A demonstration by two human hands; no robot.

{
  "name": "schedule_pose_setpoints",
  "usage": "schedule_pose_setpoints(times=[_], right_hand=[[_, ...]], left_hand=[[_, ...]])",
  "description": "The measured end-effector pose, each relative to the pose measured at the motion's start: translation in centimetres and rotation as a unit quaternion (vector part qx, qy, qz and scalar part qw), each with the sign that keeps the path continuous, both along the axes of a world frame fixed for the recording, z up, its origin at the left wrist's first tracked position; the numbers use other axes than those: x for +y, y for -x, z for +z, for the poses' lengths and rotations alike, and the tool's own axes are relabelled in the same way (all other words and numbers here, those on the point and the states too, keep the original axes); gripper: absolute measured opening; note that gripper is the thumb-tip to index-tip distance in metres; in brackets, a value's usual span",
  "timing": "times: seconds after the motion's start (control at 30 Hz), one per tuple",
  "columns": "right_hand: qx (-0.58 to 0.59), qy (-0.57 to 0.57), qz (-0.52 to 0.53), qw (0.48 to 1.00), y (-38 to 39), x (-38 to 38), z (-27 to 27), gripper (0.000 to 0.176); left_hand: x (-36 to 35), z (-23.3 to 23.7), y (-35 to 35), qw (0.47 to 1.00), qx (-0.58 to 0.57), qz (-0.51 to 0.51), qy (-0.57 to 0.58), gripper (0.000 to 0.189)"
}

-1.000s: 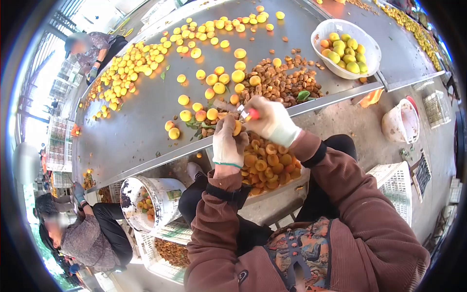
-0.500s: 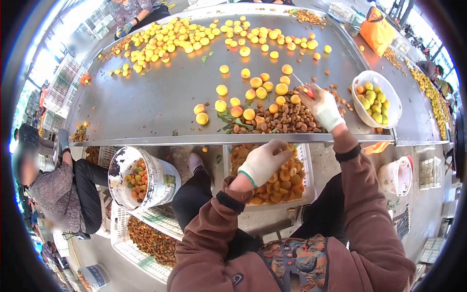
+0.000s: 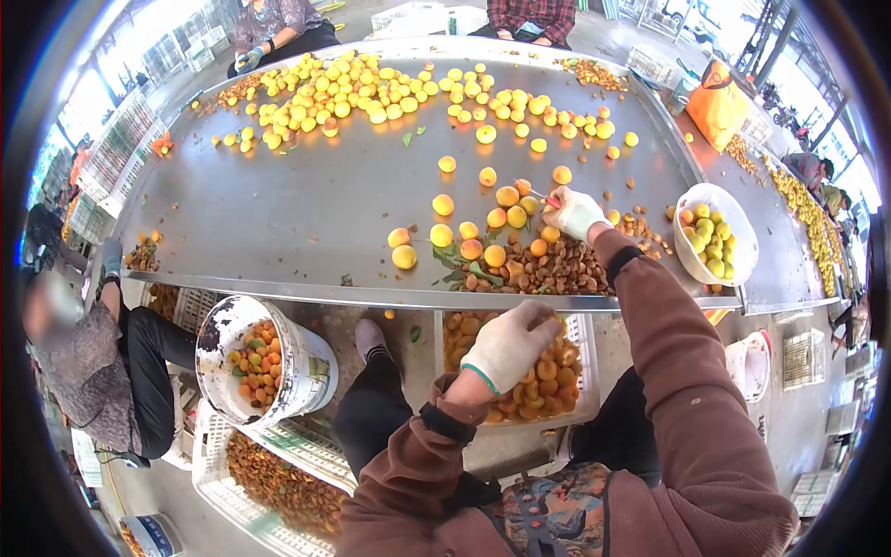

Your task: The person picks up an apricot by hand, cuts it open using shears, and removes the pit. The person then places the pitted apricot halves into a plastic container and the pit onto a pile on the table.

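Observation:
My right hand [image 3: 577, 213], in a white glove, is closed round a small red-handled knife [image 3: 554, 201] over the table. Its thin blade points left at a cluster of whole apricots [image 3: 508, 196]. Just below lies a heap of brown apricot pits [image 3: 566, 267], with green leaves [image 3: 452, 260] at its left side. In front of the table edge, my gloved left hand [image 3: 509, 349] hangs palm down, thumb and fingers apart, with nothing visible in it. Under it, a white crate [image 3: 588, 371] holds halved apricots [image 3: 549, 381], partly hidden by the hand.
A white bowl [image 3: 754, 243] of yellow-green apricots stands right on the metal table [image 3: 278, 200]. More apricots [image 3: 343, 93] spread along the far side. Left below are a paint-stained bucket [image 3: 316, 371] and a crate of pits [image 3: 278, 483]. Co-workers [image 3: 97, 371] sit left and at the back.
My right hand and the knife have moved left and down towards the apricot cluster. My left hand stays over the crate. The view has tilted up a little, showing another person at the back.

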State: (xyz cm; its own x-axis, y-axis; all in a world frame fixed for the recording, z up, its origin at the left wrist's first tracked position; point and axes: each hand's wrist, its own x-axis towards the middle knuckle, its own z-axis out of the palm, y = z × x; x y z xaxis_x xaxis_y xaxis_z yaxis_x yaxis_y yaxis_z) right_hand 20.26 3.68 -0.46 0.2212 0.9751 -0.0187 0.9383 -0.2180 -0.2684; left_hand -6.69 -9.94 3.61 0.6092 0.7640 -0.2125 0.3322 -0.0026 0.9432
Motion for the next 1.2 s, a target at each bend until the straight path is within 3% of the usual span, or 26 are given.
schedule_pose_setpoints(times=[0.1, 0.13, 0.17, 0.2, 0.23, 0.27, 0.3, 0.4, 0.43, 0.47, 0.5, 0.53, 0.57, 0.63, 0.67, 0.77, 0.8, 0.83, 0.9, 0.97, 1.07, 1.2], right_hand=[[0.079, -0.061, 0.019, 0.995, 0.7, -2.6, 3.2, 0.043], [0.337, -0.065, -0.025, 0.939, 1.9, -4.7, 5.7, 0.035], [0.57, -0.067, -0.071, 0.816, 3.0, -6.6, 7.0, 0.027], [0.569, -0.065, -0.078, 0.816, 3.8, -8.5, 6.6, 0.027], [0.459, -0.21, 0.066, 0.861, 4.7, -10.5, 5.9, 0.021], [0.326, -0.34, 0.206, 0.858, 5.5, -12.3, 5.5, 0.02], [0.599, -0.114, 0.08, 0.789, 6.5, -13.9, 7.2, 0.029], [0.749, 0.0, -0.002, 0.662, 8.1, -16.9, 6.6, 0.036], [0.734, -0.009, 0.083, 0.674, 7.8, -17.7, 5.6, 0.034], [0.577, -0.181, 0.146, 0.783, 7.7, -17.3, 1.4, 0.031], [0.379, -0.34, 0.197, 0.838, 9.1, -16.7, 0.6, 0.029], [0.444, -0.202, 0.211, 0.847, 7.5, -18.0, 1.4, 0.03], [0.448, -0.204, 0.205, 0.846, 7.0, -18.7, 1.7, 0.03], [0.695, -0.04, 0.025, 0.717, 7.6, -18.9, 3.4, 0.036], [0.689, -0.052, 0.031, 0.723, 7.4, -18.8, 3.1, 0.045], [0.694, -0.076, 0.014, 0.716, 7.1, -18.9, 3.3, 0.046], [0.704, -0.113, 0.021, 0.701, 7.3, -18.3, 2.7, 0.046], [0.705, -0.113, 0.018, 0.7, 6.8, -18.3, 2.6, 0.046], [0.697, -0.051, 0.024, 0.715, 5.9, -18.6, 2.9, 0.044], [0.693, -0.112, 0.025, 0.712, 6.2, -18.5, 1.2, 0.04], [0.573, -0.139, 0.045, 0.806, 5.6, -18.9, 1.4, 0.034], [0.559, -0.122, 0.105, 0.814, 5.3, -19.6, 2.5, 0.029]], left_hand=[[0.2, -0.7, -0.1, 0.998, -0.055, 0.041, -0.003, 0.036], [0.3, -1.3, -0.4, 0.988, -0.128, 0.087, 0.015, 0.035], [0.4, -1.6, -0.6, 0.971, -0.199, 0.131, 0.035, 0.034], [0.6, -1.4, -0.8, 0.953, -0.253, 0.137, 0.095, 0.033], [1.1, -1.1, -0.5, 0.941, -0.288, 0.111, 0.137, 0.036], [0.9, -0.8, -0.7, 0.93, -0.299, 0.132, 0.165, 0.034], [0.6, -0.6, -0.9, 0.919, -0.308, 0.153, 0.194, 0.034], [0.3, -1.0, -1.5, 0.91, -0.314, 0.111, 0.246, 0.037], [0.3, -1.3, -1.7, 0.916, -0.314, 0.068, 0.24, 0.037], [0.4, -1.7, -1.8, 0.939, -0.295, 0.022, 0.178, 0.037], [0.3, -1.6, -2.1, 0.94, -0.291, 0.02, 0.18, 0.037], [0.1, -1.4, -2.4, 0.944, -0.263, 0.04, 0.194, 0.039], [0.0, -1.3, -2.6, 0.948, -0.234, 0.059, 0.208, 0.042], [0.2, -1.6, -3.1, 0.952, -0.225, 0.052, 0.202, 0.042], [0.3, -1.8, -3.4, 0.951, -0.23, 0.058, 0.199, 0.042], [0.6, -3.3, -4.2, 0.946, -0.248, 0.038, 0.204, 0.041], [0.4, -3.1, -4.8, 0.946, -0.274, 0.069, 0.159, 0.041], [0.3, -2.9, -5.3, 0.943, -0.298, 0.099, 0.112, 0.041], [0.6, -2.5, -5.6, 0.937, -0.309, 0.088, 0.137, 0.045], [0.6, -2.4, -6.2, 0.892, -0.387, 0.136, 0.188, 0.046], [1.2, -3.7, -6.1, 0.886, -0.408, 0.125, 0.181, 0.056], [1.7, -4.0, -6.1, 0.882, -0.408, 0.124, 0.199, 0.065]])
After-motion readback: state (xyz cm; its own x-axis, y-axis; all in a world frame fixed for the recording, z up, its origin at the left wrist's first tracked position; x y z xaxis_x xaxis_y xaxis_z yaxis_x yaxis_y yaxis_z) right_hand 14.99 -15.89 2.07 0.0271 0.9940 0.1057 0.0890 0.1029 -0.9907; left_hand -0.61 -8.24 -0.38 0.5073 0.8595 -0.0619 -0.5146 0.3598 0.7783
